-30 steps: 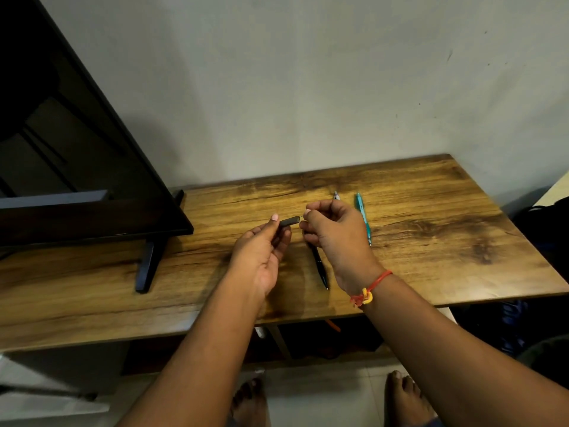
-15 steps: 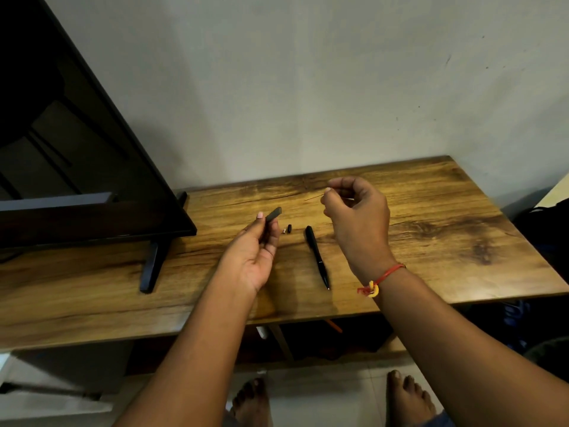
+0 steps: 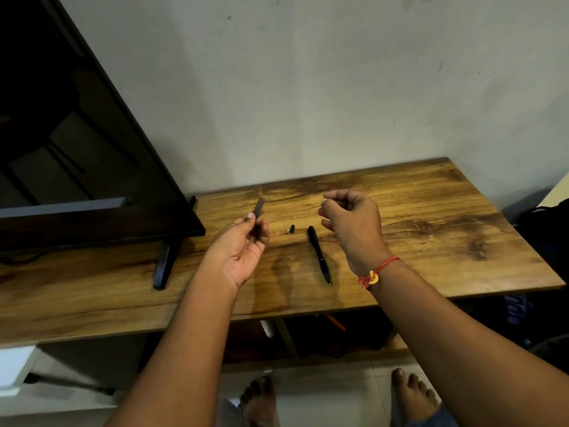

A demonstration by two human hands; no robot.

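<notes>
Above the table (image 3: 431, 192), left hand (image 3: 243, 251) grips pen barrel (image 3: 260, 206); right hand (image 3: 351, 224) pinches thin refill (image 3: 311, 208).

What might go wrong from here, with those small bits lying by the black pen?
1. The two tiny parts lie loose on the table; a passing hand might knock them off and lose them.
2. The right hand pinches a thin rod by its end only; it might bend or slip.
3. The left hand holds the barrel piece low; it might tip out.
</notes>
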